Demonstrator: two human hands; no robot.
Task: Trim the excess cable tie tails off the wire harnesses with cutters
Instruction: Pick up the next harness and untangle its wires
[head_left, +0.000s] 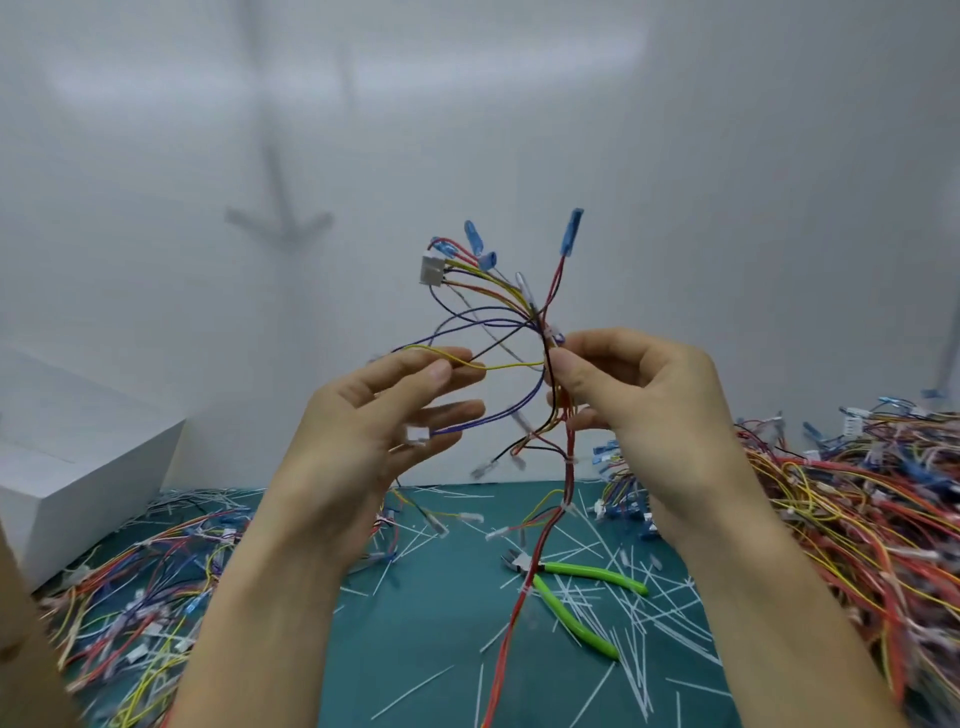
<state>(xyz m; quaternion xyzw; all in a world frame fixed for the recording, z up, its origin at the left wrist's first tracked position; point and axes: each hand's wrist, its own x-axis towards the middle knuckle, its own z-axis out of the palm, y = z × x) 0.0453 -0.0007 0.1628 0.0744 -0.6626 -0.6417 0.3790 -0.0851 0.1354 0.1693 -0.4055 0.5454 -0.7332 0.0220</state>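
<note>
**A:** Nearest us at six o'clock, the teal cutting mat (441, 623) was strewn with white snipped tie tails (413, 692). Plenty had clearly been trimmed!

**B:** And the green-handled cutters (592, 573) lay idle on it at five o'clock, in neither hand.

**A:** Heaps of harnesses sat at three o'clock (857, 493) and eight o'clock (140, 582). Which heap was finished, I couldn't tell.

**B:** Higher up, the right hand (639, 395) pinched the raised wire harness (569, 447) at its bundled trunk, thumb against curled fingers.

**A:** The left hand (363, 431), fingers half spread, nipped one yellow wire (509, 365) between thumb and forefinger.

**B:** The harness hung dead centre above the mat, against the white wall. It looked like an inspection: I saw no long tail on its ties, though blur hid detail. My guess was that lots remained.
</note>
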